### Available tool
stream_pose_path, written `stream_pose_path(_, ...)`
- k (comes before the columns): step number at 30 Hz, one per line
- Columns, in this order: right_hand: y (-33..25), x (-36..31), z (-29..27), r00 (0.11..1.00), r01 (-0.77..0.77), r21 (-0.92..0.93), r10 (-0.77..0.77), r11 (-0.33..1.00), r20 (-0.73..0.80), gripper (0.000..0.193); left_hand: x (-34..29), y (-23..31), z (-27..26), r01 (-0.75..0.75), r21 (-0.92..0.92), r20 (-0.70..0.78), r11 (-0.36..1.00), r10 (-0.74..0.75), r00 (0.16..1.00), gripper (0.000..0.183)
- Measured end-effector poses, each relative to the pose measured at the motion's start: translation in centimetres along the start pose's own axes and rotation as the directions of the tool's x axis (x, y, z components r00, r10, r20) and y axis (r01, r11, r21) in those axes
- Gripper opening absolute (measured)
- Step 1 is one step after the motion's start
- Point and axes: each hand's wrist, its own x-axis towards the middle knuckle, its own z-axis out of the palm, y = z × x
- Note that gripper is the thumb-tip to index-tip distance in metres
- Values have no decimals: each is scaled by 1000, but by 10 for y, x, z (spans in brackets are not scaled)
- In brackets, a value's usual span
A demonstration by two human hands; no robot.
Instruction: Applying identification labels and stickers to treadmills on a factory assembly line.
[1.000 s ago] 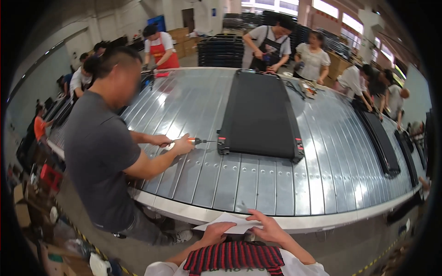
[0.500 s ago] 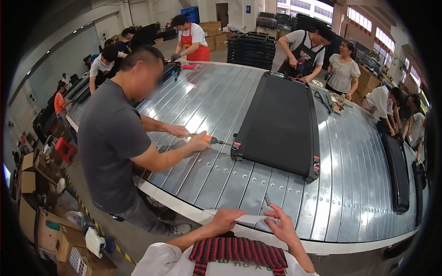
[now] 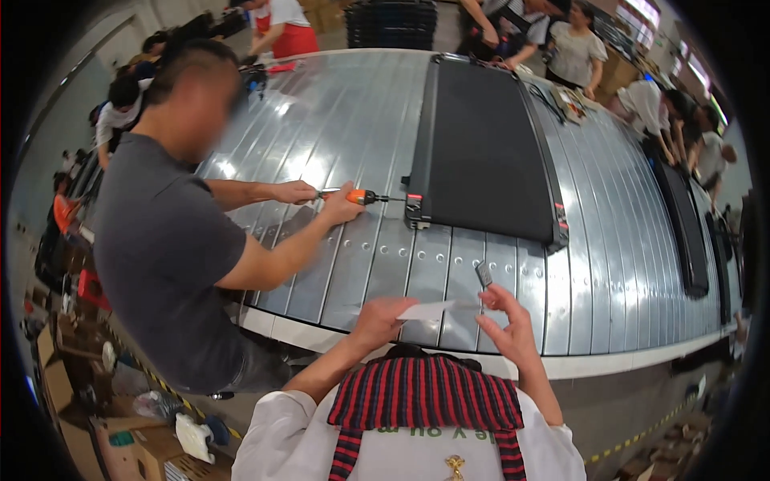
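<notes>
A white slip of paper (image 3: 425, 310) is pinched in my left hand (image 3: 380, 322), just above the near edge of the metal-topped table (image 3: 377, 293). Beside it, my right hand (image 3: 510, 322) is raised with thumb and forefinger apart. A small dark grey tag-like piece (image 3: 483, 274) sticks up at its upper fingertips and seems held there; its exact hold is not clear. Beyond my hands lies a large black flat panel (image 3: 485, 152) with red-marked corner pieces. A co-worker in a dark grey shirt (image 3: 160, 240) works an orange power screwdriver (image 3: 358, 197) at its near left corner.
Long black parts (image 3: 682, 232) lie along the table's right side, with people beside them. At the far side, other people stand near a tray of small parts (image 3: 571, 104). Cardboard boxes (image 3: 152, 449) and yellow-black floor tape are at lower left.
My view has tilted down, so the table and panel sit higher in it. Both hands keep close together; the grey piece has turned to show a broader face. The co-worker keeps the screwdriver at the corner.
</notes>
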Motion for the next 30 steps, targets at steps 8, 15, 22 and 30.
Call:
stream_pose_path(8, 8, 18, 12, 935, -105, 79, 125, 991, -331, 30, 16, -63, -19, 9, -10, 60, 1000, -8, 998, 34)
stream_pose_path(15, 29, 49, 12, 905, -174, 161, 222, 972, -363, 19, 40, -80, -39, 57, -9, 20, 998, -57, 998, 35)
stream_pose_path(22, 48, 117, 9, 914, -219, 341, 315, 914, -256, 10, 59, -99, -39, 128, 17, 120, 992, -130, 984, 31)
stream_pose_path(30, 94, 227, 22, 889, -427, 356, 458, 831, -3, 9, 110, -139, -18, 70, 121, 238, 990, -97, 966, 25)
